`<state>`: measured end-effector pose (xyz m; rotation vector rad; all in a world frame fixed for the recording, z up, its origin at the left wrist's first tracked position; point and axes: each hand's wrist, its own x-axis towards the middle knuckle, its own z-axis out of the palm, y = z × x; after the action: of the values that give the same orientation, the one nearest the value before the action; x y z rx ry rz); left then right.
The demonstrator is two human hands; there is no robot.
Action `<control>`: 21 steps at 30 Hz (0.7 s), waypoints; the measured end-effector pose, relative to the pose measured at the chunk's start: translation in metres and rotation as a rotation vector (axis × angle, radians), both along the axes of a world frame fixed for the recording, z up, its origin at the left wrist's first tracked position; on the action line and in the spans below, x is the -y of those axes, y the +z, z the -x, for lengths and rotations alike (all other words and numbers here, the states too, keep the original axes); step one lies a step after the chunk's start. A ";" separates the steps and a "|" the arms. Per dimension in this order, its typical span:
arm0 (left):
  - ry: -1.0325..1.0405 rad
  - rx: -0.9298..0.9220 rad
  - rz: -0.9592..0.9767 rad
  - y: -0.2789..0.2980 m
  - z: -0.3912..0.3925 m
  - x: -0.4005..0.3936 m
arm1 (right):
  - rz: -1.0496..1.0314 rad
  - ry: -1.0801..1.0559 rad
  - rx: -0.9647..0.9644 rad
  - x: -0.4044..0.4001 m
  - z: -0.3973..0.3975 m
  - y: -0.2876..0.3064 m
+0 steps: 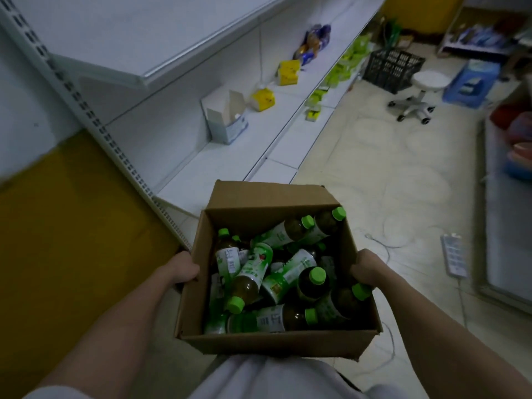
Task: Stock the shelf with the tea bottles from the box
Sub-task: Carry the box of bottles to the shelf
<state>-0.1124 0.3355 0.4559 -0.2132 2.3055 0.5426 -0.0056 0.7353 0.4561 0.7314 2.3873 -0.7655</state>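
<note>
An open cardboard box (259,197) is held in front of my waist, its far flap standing up. Inside lie several tea bottles (253,272) with green caps and white-green labels, piled on their sides. My left hand (182,267) grips the box's left wall from outside. On the right wall my right hand (367,272) curls over the rim, fingers inside near a green cap. The white shelf (178,156) runs away from me on the left, its near stretch bare.
On the shelf stand an open white carton (227,119), yellow packs (263,100) and green packs farther along. A black crate (393,67), a wheeled white stool (420,93) and a blue stool sit on the tiled floor. A power strip (454,259) with cable lies right.
</note>
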 end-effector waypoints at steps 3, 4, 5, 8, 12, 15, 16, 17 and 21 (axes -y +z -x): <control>-0.084 -0.023 -0.001 0.007 0.032 -0.058 | -0.019 -0.026 -0.002 -0.054 0.014 0.009; -0.101 -0.024 0.001 0.008 0.042 -0.077 | -0.016 -0.046 -0.001 -0.071 0.019 0.008; -0.109 -0.018 -0.001 0.009 0.052 -0.096 | -0.016 -0.064 0.002 -0.088 0.025 0.008; -0.146 0.006 -0.022 0.004 0.088 -0.154 | -0.015 -0.098 0.014 -0.136 0.044 0.004; -0.184 0.048 -0.042 -0.010 0.157 -0.234 | -0.016 -0.171 0.047 -0.203 0.084 -0.008; -0.243 0.019 -0.069 -0.015 0.226 -0.305 | -0.028 -0.264 0.010 -0.259 0.128 -0.016; -0.270 0.010 -0.078 -0.012 0.250 -0.329 | -0.043 -0.293 0.004 -0.276 0.143 -0.014; -0.290 0.010 -0.080 -0.009 0.271 -0.352 | -0.056 -0.316 0.000 -0.294 0.157 -0.011; -0.339 0.038 -0.073 -0.001 0.338 -0.425 | -0.072 -0.377 0.004 -0.355 0.207 0.007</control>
<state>-0.4501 0.7604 0.4553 0.1987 2.2162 0.4425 -0.2122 1.0903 0.4634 1.2344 2.3108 -0.8256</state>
